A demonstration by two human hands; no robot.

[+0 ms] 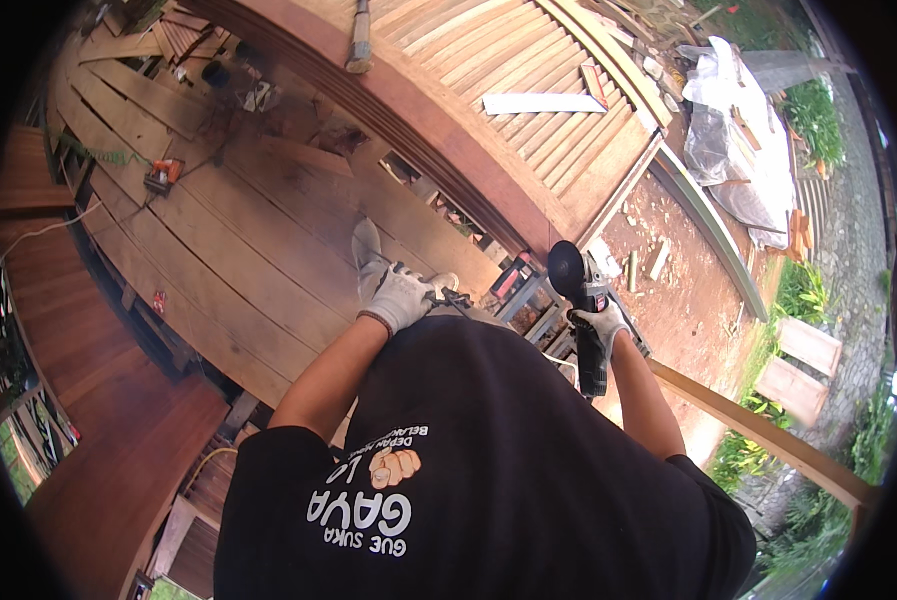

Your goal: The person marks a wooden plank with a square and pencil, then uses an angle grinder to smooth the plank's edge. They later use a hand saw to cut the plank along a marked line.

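Note:
My gloved right hand point(600, 322) grips a black cordless angle grinder point(590, 360), its dark disc point(566, 268) raised at the upper end. My gloved left hand point(396, 302) is closed at my waist around something dark that I cannot make out. Beneath it, my shoe point(365, 243) shows on the wooden plank deck point(228, 230). A large slatted louvre panel point(488, 60) lies just ahead, with a white strip point(528, 103) and a tool handle point(359, 35) on it.
An orange power tool point(163, 175) sits on the deck at left, near reddish boards point(88, 350). A red-and-dark tool point(513, 278) rests beside metal steps. Right are dirt ground point(668, 260), a plastic-covered pile point(728, 150) and a wooden rail point(748, 420).

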